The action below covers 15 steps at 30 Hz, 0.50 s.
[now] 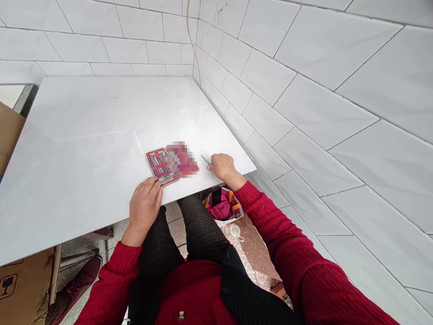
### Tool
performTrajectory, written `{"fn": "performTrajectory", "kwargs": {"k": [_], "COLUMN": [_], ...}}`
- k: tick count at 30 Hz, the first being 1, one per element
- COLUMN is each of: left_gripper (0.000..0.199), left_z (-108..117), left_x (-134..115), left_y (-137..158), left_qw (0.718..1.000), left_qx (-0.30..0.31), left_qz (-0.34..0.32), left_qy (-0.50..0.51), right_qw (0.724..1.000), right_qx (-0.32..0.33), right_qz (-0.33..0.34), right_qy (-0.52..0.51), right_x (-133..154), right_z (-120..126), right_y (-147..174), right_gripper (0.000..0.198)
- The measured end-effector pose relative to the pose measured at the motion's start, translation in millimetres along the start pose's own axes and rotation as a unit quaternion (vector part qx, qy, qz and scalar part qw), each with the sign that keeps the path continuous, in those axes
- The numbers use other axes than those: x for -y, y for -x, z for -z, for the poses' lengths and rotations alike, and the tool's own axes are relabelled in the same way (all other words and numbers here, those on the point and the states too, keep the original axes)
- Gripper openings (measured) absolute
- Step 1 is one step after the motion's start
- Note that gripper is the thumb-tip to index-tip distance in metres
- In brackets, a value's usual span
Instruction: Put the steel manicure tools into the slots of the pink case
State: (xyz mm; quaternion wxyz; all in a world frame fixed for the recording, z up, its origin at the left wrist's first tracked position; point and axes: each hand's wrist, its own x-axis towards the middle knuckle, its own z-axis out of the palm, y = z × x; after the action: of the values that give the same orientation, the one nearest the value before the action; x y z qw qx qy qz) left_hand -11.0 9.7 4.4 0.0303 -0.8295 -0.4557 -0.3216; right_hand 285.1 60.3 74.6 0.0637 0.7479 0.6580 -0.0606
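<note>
An unfolded manicure set case (158, 163) in red and purple lies near the table's front edge, with several slim metal tools in its left half. Its right half is blurred out. My left hand (145, 202) is at the lower left corner of the case, fingers together and thumb beside them, gripping that corner. To the right of the case, my right hand (221, 166) is closed around the handles of small metal scissors (204, 159). Their blades point up and left, away from me, just above or on the table; the handles are mostly hidden by my fingers.
The white table (84, 135) meets tiled walls (297, 108) at the back and right. Under its front edge, a bag (225, 207) with pink cloth and a dark phone-like object stands by my leg. A cardboard box (27, 284) is at lower left.
</note>
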Motion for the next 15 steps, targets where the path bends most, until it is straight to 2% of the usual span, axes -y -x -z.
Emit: {"fn": "performTrajectory", "kwargs": {"k": [15], "left_gripper": [0.03], "left_z": [-1.1], "left_x": [0.5], "left_y": [0.1], "left_qw": [1.0], "left_qx": [-0.002], "left_qz": [0.005], "left_qy": [-0.001], "right_qw": [0.999], "right_qx": [-0.011], "right_qz": [0.004], "right_qy": [-0.047], "right_x": [-12.5], "right_z": [-1.0], "right_y": [5.8], "right_gripper": [0.019]}}
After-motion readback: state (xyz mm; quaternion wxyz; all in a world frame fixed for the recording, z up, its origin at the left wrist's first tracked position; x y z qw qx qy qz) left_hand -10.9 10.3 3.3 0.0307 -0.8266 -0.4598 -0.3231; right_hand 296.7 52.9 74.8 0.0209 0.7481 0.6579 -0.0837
